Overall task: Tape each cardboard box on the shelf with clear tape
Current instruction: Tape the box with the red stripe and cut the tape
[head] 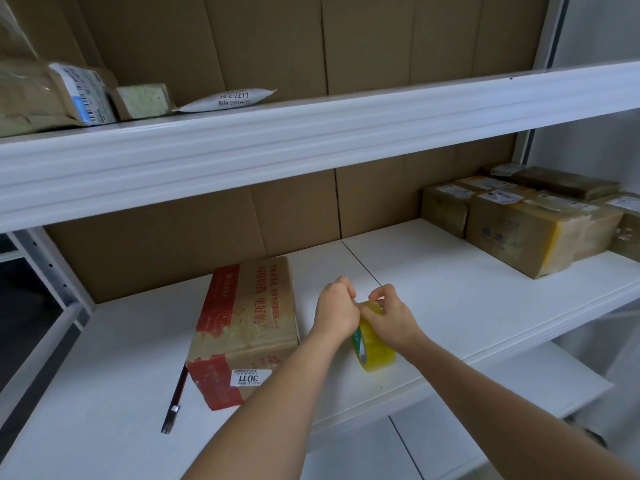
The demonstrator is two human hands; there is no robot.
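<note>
Right hand [389, 318] steadies the tape roll [374, 348] on edge on the shelf [450, 299]; left hand [337, 308] pinches its loose end, likely to peel a strip for the box [242, 327] just beside.

Both bare forearms reach forward and converge, the left hand [337, 308] and right hand [389, 315] touching, fingers curled, pinching.

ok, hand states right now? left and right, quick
Left hand: fingers curled, pinching at the top of the tape roll, likely the tape end.
Right hand: fingers curled round the tape roll, holding it.
</note>
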